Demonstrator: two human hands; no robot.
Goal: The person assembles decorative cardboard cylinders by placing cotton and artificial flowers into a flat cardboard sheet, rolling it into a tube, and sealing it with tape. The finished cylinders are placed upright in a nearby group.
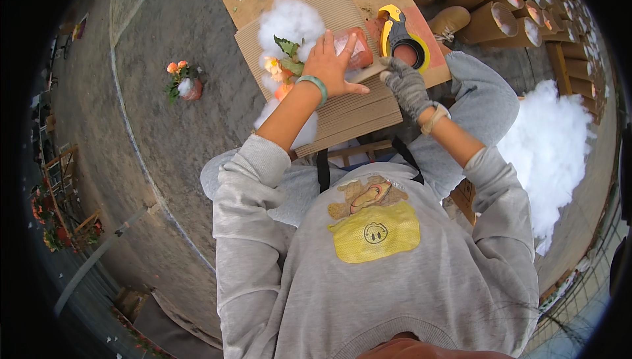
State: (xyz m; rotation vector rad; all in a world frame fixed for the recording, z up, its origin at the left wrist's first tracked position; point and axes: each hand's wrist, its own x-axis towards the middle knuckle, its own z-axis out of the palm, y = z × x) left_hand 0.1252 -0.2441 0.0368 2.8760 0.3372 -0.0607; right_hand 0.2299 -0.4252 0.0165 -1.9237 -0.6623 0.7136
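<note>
A potted flower lies on its side across a stack of corrugated cardboard sheets (352, 119). It has peach blooms (274, 68), green leaves and a reddish pot (359, 48), with white fluffy stuffing (289, 22) around the plant. My bare left hand (327, 69), a green bangle at its wrist, rests over the plant and pot with fingers spread and thumb stretched out. In a grey glove, my right hand (406, 86) is closed on the edge of the corrugated cardboard beside the pot. A yellow and black tape dispenser (398, 33) sits just beyond it.
Under the stack is a larger cardboard box (263, 3). Rolled cardboard tubes (495, 21) holding flowers and stuffing stand at the far right. More white stuffing (545, 152) is heaped to my right. Another potted flower (186, 82) stands on the floor to the left.
</note>
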